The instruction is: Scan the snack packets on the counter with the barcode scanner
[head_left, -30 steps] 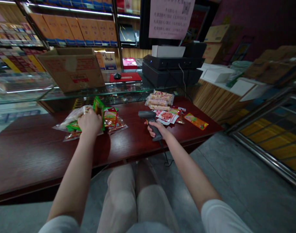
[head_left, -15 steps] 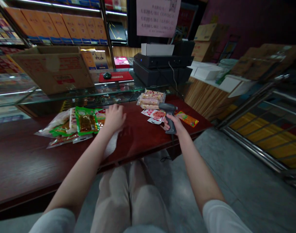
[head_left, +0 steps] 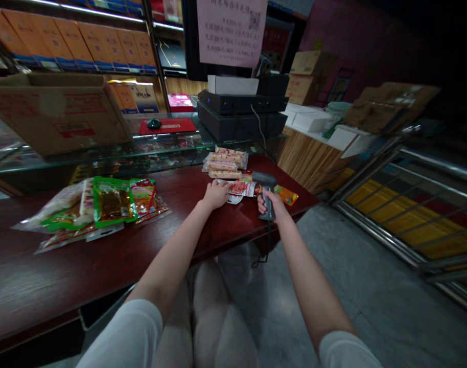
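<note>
My right hand (head_left: pixel 276 205) is wrapped round the grip of a dark grey barcode scanner (head_left: pixel 264 180), its head pointing left above the table. My left hand (head_left: pixel 217 194) is at the left edge of a red-and-white snack packet (head_left: pixel 242 189), fingers closed on that edge; the fingertips are partly hidden. Just behind it lies a pile of clear-wrapped nougat-like bars (head_left: pixel 226 162). An orange packet (head_left: pixel 286 195) is partly covered by the scanner and right hand. Farther left, a green-edged packet (head_left: pixel 114 200) lies on other bagged snacks, with a red packet (head_left: pixel 143 197) beside it.
The dark red table (head_left: pixel 172 240) runs along a glass counter. On the counter stand an open cardboard box (head_left: pixel 61 115), a mouse (head_left: pixel 154 123) on a red mat, and a black cash drawer (head_left: pixel 241 122). A metal railing (head_left: pixel 402 204) is at the right.
My left hand let go of the green-edged packet, leaving it on the left pile, and moved right to the red-and-white packet. The scanner moved right in my right hand. The view turned right.
</note>
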`<state>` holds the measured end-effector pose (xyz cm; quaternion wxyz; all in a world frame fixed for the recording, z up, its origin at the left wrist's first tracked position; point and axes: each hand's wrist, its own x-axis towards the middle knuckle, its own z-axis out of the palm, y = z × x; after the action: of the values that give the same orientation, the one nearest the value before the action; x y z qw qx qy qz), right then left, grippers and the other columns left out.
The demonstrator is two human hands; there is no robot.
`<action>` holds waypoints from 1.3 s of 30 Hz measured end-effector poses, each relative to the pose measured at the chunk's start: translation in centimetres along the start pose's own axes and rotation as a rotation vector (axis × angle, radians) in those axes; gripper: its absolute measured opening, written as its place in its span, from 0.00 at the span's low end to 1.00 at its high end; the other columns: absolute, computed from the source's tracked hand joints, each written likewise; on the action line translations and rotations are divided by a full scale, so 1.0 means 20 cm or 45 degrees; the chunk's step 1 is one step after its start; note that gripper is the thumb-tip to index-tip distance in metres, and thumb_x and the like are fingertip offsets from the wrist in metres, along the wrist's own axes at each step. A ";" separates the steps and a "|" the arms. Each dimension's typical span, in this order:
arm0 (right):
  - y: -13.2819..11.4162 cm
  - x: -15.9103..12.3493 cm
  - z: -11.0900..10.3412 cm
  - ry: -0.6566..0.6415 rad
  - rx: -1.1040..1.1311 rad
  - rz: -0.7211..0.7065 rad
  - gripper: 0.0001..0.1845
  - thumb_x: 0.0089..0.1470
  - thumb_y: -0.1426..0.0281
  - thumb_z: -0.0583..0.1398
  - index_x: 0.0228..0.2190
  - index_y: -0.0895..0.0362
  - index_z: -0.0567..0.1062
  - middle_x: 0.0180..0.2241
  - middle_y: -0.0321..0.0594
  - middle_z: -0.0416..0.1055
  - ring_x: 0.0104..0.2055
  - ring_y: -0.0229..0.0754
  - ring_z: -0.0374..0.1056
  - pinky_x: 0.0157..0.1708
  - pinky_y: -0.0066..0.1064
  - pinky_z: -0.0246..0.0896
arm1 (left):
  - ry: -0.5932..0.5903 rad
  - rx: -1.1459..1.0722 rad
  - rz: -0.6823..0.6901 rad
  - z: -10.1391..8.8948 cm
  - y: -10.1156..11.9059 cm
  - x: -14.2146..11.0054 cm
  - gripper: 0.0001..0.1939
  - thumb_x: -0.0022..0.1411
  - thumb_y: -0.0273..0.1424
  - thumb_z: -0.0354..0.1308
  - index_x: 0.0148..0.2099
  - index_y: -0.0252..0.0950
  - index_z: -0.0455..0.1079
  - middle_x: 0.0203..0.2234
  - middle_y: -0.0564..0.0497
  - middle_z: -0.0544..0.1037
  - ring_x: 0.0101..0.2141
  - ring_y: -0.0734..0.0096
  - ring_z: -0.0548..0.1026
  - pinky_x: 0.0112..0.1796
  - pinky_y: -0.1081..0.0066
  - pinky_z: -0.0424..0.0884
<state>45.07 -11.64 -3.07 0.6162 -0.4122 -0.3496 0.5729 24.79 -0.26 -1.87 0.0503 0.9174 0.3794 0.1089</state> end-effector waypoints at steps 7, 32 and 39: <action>0.01 -0.01 -0.01 -0.003 0.027 -0.010 0.22 0.46 0.57 0.65 0.39 0.56 0.69 0.18 0.25 0.62 0.12 0.30 0.54 0.13 0.24 0.50 | 0.164 -0.310 -0.117 -0.07 -0.08 -0.03 0.16 0.67 0.32 0.44 0.44 0.36 0.72 0.37 0.41 0.78 0.40 0.58 0.75 0.44 0.62 0.67; 0.26 0.07 0.66 -0.365 0.038 0.134 0.19 0.47 0.58 0.65 0.35 0.55 0.66 0.17 0.24 0.62 0.11 0.29 0.54 0.12 0.23 0.50 | 0.224 -1.036 -0.419 -0.20 -0.58 -0.62 0.11 0.49 0.37 0.51 0.30 0.35 0.66 0.20 0.55 0.71 0.22 0.70 0.70 0.25 0.72 0.64; 0.27 0.05 0.64 -0.325 0.065 0.117 0.20 0.47 0.58 0.64 0.38 0.56 0.67 0.16 0.24 0.62 0.11 0.29 0.53 0.12 0.23 0.49 | 0.173 -0.845 -0.397 -0.25 -0.56 -0.63 0.14 0.54 0.33 0.49 0.38 0.32 0.72 0.24 0.52 0.75 0.25 0.69 0.72 0.27 0.73 0.66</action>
<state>31.42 -9.24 -2.62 0.5501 -0.3356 -0.3913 0.6570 7.21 -1.16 -1.08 0.3358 0.7730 0.4612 0.2775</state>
